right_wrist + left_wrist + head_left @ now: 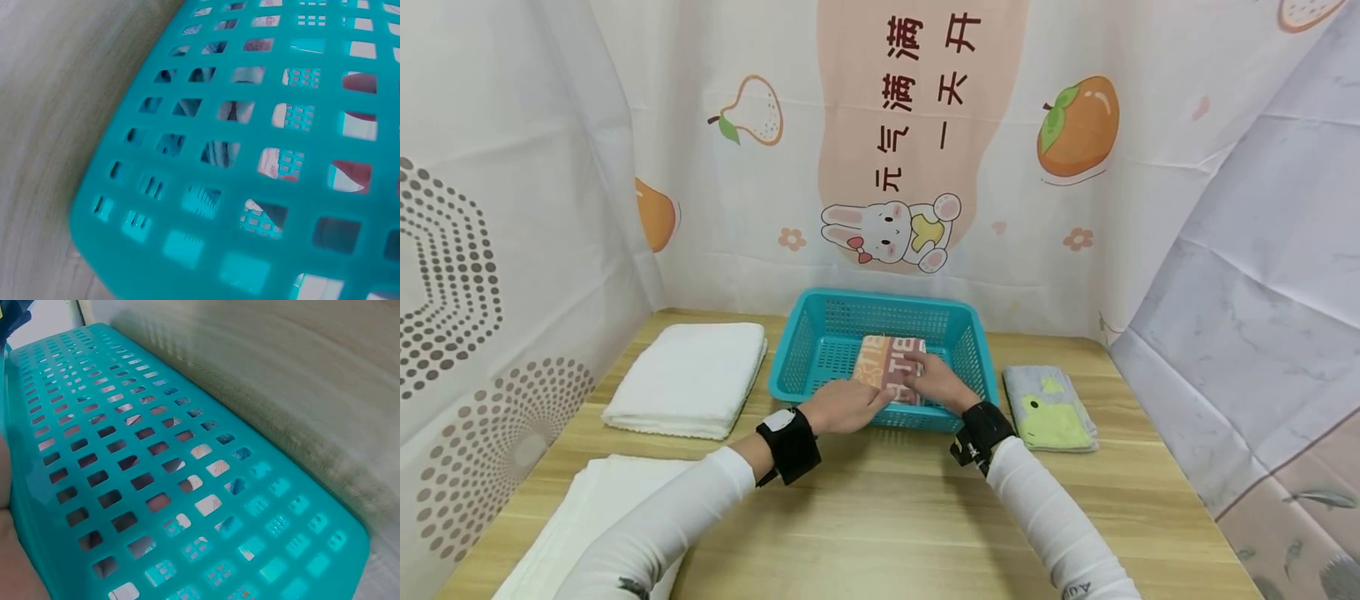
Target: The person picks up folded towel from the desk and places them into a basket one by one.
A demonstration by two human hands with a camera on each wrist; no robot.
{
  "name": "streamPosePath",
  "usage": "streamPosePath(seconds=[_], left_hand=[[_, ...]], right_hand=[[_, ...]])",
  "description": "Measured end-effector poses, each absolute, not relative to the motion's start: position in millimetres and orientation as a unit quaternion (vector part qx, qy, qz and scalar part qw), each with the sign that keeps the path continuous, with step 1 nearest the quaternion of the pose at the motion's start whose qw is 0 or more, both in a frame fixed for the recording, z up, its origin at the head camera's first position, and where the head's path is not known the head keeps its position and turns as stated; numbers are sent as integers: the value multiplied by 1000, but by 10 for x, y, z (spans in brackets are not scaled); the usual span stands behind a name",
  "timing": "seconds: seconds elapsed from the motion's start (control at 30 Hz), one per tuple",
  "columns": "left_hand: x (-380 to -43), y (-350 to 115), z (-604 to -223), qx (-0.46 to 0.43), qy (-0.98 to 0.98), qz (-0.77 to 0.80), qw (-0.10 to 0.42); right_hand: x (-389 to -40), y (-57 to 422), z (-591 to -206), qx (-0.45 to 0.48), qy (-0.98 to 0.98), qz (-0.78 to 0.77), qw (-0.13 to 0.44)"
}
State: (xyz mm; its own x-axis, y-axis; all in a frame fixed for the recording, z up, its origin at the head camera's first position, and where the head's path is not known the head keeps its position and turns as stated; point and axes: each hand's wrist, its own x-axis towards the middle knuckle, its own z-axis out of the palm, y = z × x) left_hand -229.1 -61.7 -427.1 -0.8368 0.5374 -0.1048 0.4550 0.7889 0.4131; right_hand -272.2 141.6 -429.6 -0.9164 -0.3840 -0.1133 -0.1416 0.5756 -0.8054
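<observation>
Inside the teal basket (790, 375), a folded lettered cloth (874, 367) is lying near six o'clock. At its seven o'clock the left hand (847, 406) is reaching over the rim; its fingers are mostly hiding, so I cannot tell their grip. At three o'clock the right hand (936, 379) is touching the cloth with bent fingers; whether it is pinching, I cannot tell. A white towel (688, 375) is resting at the basket's nine o'clock.
</observation>
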Motion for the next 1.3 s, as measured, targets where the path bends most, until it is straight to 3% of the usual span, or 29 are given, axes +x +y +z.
streamPosePath(seconds=[0.3,0.53,0.83,1.3], left_hand=[[-2272,-613,-4336,264,948,170,56],[-2285,-582,-4349,269,948,169,32],[-2305,-607,-4319,264,949,168,32],[-2288,-590,-4328,257,950,175,20]], right_hand=[[-2738,1403,-4317,-171,880,-426,122],[-2714,1374,-4312,-238,905,-352,28],[-2551,1320,-4201,-300,902,-309,-11],[-2151,1464,-4260,-252,939,-233,-31]])
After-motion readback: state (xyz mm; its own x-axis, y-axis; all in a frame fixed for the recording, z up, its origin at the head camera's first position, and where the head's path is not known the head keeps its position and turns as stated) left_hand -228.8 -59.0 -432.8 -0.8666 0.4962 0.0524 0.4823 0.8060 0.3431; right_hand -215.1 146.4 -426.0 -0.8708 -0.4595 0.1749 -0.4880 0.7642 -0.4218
